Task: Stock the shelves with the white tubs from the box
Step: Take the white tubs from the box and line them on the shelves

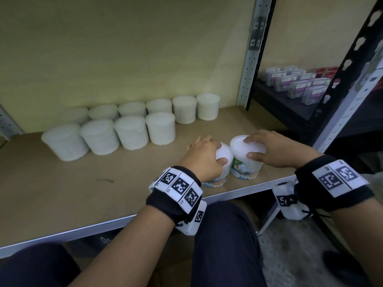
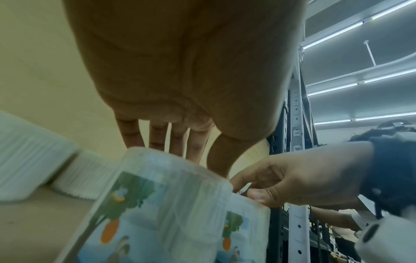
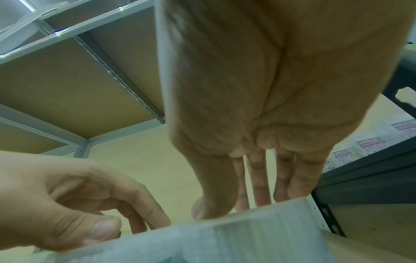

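Observation:
Two white tubs with colourful labels stand side by side near the front edge of the wooden shelf (image 1: pixel 103 183). My left hand (image 1: pixel 213 151) grips the left tub (image 1: pixel 217 181) from above, thumb on its near side and fingers over the lid. The right tub (image 1: pixel 246 168) is held the same way by my right hand (image 1: pixel 249 148). The left wrist view shows both labelled tubs: the left tub (image 2: pixel 157 204) under my left hand (image 2: pixel 195 160) and the right tub (image 2: pixel 245 222). In the right wrist view my right hand (image 3: pixel 234 206) holds its tub (image 3: pixel 225 236). Several plain white tubs (image 1: pixel 132 131) stand in two rows further back on the left.
A perforated metal post (image 1: pixel 252 59) bounds the shelf on the right. Beyond it a dark shelf holds small boxes of paper clips (image 1: pixel 300 83). Bare board lies between the rows and the shelf's metal front rim (image 1: pixel 103 224). My knees (image 1: pixel 223 245) are below that rim.

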Motion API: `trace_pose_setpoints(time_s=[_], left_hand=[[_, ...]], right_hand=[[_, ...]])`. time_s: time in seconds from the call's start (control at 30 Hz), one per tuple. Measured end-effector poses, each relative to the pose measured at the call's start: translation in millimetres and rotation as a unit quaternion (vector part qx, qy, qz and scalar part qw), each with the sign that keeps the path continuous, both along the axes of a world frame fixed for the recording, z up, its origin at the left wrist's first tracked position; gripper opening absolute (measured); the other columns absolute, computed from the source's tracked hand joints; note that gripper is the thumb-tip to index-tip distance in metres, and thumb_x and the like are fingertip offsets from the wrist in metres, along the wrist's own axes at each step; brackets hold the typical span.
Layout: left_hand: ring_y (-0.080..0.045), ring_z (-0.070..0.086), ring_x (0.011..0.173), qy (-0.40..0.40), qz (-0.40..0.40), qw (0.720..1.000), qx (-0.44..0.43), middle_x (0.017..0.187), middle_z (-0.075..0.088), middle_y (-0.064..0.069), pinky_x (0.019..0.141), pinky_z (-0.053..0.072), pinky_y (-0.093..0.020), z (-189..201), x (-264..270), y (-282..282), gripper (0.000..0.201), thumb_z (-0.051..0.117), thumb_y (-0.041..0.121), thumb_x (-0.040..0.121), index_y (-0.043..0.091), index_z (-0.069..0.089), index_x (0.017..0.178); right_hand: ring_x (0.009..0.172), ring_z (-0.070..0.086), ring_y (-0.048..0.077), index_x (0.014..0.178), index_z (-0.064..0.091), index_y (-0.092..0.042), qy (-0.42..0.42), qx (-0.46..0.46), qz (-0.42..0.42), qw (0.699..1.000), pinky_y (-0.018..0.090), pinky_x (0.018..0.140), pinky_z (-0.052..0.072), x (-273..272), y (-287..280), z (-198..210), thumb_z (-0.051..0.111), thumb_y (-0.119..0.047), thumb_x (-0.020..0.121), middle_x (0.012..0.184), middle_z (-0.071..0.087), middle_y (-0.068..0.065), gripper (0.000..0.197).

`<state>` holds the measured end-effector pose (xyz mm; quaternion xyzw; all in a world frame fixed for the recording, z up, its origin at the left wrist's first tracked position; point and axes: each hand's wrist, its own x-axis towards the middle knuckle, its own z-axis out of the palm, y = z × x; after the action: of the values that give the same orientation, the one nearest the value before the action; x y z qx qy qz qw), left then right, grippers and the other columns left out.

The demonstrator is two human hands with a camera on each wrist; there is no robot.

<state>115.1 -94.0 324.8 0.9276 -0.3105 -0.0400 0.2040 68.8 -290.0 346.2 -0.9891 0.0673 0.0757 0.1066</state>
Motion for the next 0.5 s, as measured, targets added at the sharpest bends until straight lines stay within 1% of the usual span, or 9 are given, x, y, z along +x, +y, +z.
trace_pose_setpoints(time_s=[0.1, 0.2, 0.27, 0.33, 0.4, 0.5], left_hand=[[-0.021, 0.038, 0.126, 0.013, 0.008, 1.000, -0.019, 0.129, 0.048, 0.000, 0.107, 0.032, -0.040, -0.9, 2.2, 0.1, 0.047, 0.058, 0.037, 0.088, 0.018, 0.052, 0.131], [-0.022, 0.038, 0.126, 0.022, 0.003, 1.000, -0.020, 0.129, 0.048, -0.001, 0.108, 0.033, -0.041, -1.5, 4.0, 0.4, 0.049, 0.059, 0.037, 0.088, 0.017, 0.053, 0.131], [-0.022, 0.039, 0.126, 0.034, -0.003, 0.999, -0.030, 0.129, 0.048, -0.002, 0.108, 0.034, -0.041, -0.9, 6.2, 1.8, 0.049, 0.061, 0.037, 0.087, 0.017, 0.053, 0.131], [-0.022, 0.042, 0.125, 0.044, -0.001, 0.997, -0.056, 0.130, 0.049, -0.001, 0.107, 0.036, -0.040, 3.0, 10.1, 5.5, 0.047, 0.061, 0.037, 0.087, 0.017, 0.053, 0.129], [-0.021, 0.043, 0.126, 0.030, 0.014, 0.996, -0.079, 0.131, 0.050, -0.001, 0.108, 0.036, -0.039, 10.2, 16.9, 12.5, 0.045, 0.061, 0.036, 0.088, 0.017, 0.054, 0.128], [-0.019, 0.046, 0.126, 0.016, 0.049, 0.993, -0.107, 0.132, 0.052, 0.000, 0.109, 0.036, -0.043, 22.1, 32.7, 31.9, 0.043, 0.062, 0.036, 0.087, 0.018, 0.056, 0.126]], right_hand=[[0.136, 0.036, 0.022, 0.141, 0.045, -0.024, 0.005, 0.001, 0.004, 1.000, 0.035, 0.116, 0.027, 0.4, -0.4, 4.0, 0.060, -0.041, 0.089, 0.147, 0.040, -0.002, 0.057], [0.134, 0.039, 0.020, 0.139, 0.048, -0.024, 0.015, 0.006, 0.007, 1.000, 0.035, 0.114, 0.032, 0.8, 1.2, 11.0, 0.063, -0.041, 0.088, 0.146, 0.042, -0.002, 0.055], [0.131, 0.043, 0.019, 0.138, 0.050, -0.023, 0.018, 0.016, 0.002, 1.000, 0.031, 0.110, 0.035, 1.8, 4.4, 17.2, 0.063, -0.040, 0.088, 0.145, 0.044, -0.002, 0.054], [0.128, 0.046, 0.019, 0.135, 0.053, -0.021, 0.002, 0.021, -0.010, 1.000, 0.027, 0.103, 0.036, 4.8, 8.6, 22.4, 0.063, -0.039, 0.088, 0.141, 0.048, 0.000, 0.052], [0.122, 0.052, 0.021, 0.131, 0.057, -0.018, -0.030, 0.027, -0.029, 0.999, 0.027, 0.098, 0.040, 10.9, 13.0, 25.6, 0.063, -0.038, 0.088, 0.136, 0.055, 0.003, 0.048], [0.112, 0.059, 0.020, 0.124, 0.062, -0.016, -0.068, 0.055, -0.048, 0.995, 0.025, 0.090, 0.042, 21.5, 26.2, 30.0, 0.064, -0.035, 0.088, 0.125, 0.063, 0.004, 0.041]])
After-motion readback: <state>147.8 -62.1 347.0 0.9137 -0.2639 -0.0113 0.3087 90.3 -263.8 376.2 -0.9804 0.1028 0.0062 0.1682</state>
